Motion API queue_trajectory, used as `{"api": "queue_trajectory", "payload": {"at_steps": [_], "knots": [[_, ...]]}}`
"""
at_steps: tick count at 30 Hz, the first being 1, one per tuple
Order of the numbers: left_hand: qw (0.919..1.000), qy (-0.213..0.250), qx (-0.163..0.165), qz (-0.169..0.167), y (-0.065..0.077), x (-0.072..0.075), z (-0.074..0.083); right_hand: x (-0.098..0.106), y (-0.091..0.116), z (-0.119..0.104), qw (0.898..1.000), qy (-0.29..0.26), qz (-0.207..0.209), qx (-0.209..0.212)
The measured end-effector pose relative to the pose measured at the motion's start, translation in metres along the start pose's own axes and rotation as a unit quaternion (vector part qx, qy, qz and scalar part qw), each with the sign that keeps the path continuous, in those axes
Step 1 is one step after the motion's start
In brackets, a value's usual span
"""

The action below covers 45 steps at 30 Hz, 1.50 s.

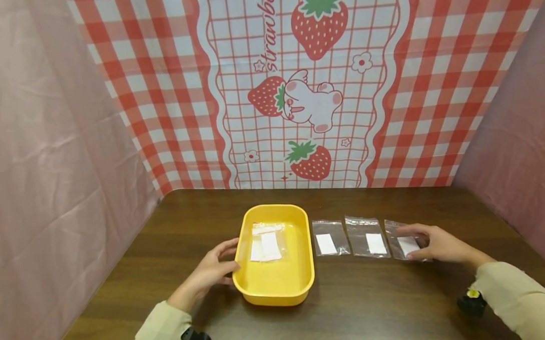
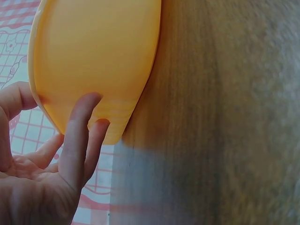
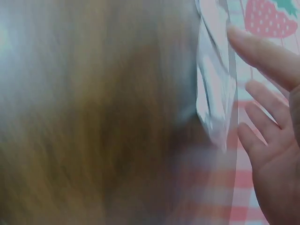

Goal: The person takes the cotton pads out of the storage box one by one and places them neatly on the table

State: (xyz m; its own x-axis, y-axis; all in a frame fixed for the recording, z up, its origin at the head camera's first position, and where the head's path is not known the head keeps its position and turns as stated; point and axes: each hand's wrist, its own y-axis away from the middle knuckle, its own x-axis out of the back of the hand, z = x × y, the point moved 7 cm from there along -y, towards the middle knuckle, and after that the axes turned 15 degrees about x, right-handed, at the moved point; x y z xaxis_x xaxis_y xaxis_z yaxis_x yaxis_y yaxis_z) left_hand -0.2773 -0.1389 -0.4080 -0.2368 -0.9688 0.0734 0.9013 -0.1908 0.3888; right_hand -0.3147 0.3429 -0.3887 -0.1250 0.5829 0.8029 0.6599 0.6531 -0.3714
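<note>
The right-hand bag (image 1: 393, 238), a clear zip bag with a white slip (image 1: 409, 245) inside, lay on the bench (image 1: 371, 296) under and just left of the right hand (image 1: 442, 243), by far the nearer of the two. Its long axis ran front to back with a slight slant, the near end leaning rightward, and the zip end pointed away from the person. The yellow tray (image 1: 274, 282) sat well to its left, with the middle bag (image 1: 375, 244) and the left-hand bag (image 1: 326, 244) in a row between them; the tray's long side also ran front to back. Overlapping bags (image 1: 268, 247) lay inside the tray, their exact number hard to tell.

The right hand's index finger and thumb rested at the bag with a gap between them; whether that grip pinched the plastic, the pictures did not settle. The left hand (image 1: 208, 272) grasped the tray's left side, thumb over the rim.

The left wrist view showed what the head view hid: two fingers (image 2: 79, 126) braced against the tray's outer wall, below the rim. The right wrist view caught the bag almost edge-on, its plastic creased and shiny, with the other fingers spread beyond it.
</note>
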Motion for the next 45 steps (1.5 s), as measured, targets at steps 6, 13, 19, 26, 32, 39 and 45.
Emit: {"api": "queue_trajectory", "payload": {"at_steps": [6, 13, 19, 26, 32, 39, 45], "knots": [[0.9999, 0.003, -0.005, -0.009, 0.0, -0.001, 0.001, -0.01, -0.01, -0.012, 0.998, 0.019, 0.058, -0.019], [1.0, 0.004, -0.004, -0.006, 0.0, 0.0, 0.0, -0.021, -0.027, -0.019, 0.991, -0.014, 0.125, -0.042], [0.9999, 0.007, -0.007, -0.007, 0.0, 0.002, 0.0, -0.027, -0.05, -0.025, 0.981, -0.05, 0.174, -0.063], [0.9998, 0.008, -0.01, -0.014, -0.001, 0.001, 0.0, -0.041, -0.082, -0.027, 0.972, -0.118, 0.196, -0.059], [0.9998, 0.01, -0.011, -0.016, -0.002, 0.001, -0.001, -0.058, -0.107, -0.038, 0.966, -0.154, 0.201, -0.053], [0.9997, 0.012, -0.012, -0.02, -0.003, 0.002, -0.001, -0.066, -0.135, -0.051, 0.962, -0.174, 0.199, -0.07], [0.9997, 0.011, -0.011, -0.021, -0.003, 0.002, -0.001, -0.07, -0.161, -0.061, 0.96, -0.188, 0.19, -0.086]]}}
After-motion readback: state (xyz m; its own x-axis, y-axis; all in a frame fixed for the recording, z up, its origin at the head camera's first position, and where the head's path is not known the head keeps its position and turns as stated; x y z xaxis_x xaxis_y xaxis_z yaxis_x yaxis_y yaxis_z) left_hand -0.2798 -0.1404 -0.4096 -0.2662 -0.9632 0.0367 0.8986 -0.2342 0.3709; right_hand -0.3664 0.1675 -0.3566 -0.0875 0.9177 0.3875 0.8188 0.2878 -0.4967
